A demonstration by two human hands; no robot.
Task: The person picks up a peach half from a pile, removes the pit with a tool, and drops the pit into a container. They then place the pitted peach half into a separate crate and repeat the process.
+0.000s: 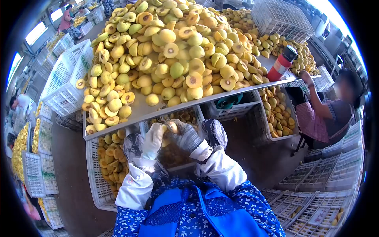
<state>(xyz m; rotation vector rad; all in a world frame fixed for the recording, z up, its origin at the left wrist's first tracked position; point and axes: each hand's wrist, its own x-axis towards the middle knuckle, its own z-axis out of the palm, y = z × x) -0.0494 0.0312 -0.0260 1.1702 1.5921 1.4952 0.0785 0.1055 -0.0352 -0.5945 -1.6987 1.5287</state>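
In front of my body, just below the metal table edge, my two gloved hands meet. My left hand (153,141), in a cream glove, is closed with its fingertips against a peach half (172,126). On the other side of that fruit, the curled fingers of my right hand (186,137), in a grey glove, press on it. Whether a small tool sits in the right fingers is hidden. A large heap of yellow peach halves (170,50) covers the table (146,110), some with brown pits showing. Under my hands stands a crate (177,168) with more fruit in it.
A crate of peach halves (96,173) stands at my left, another (282,136) at the right. A red flask (279,67) stands on the table. A co-worker (327,110) sits at the right. White crates (65,81) flank the table, and stacked crates (316,201) fill the lower right.
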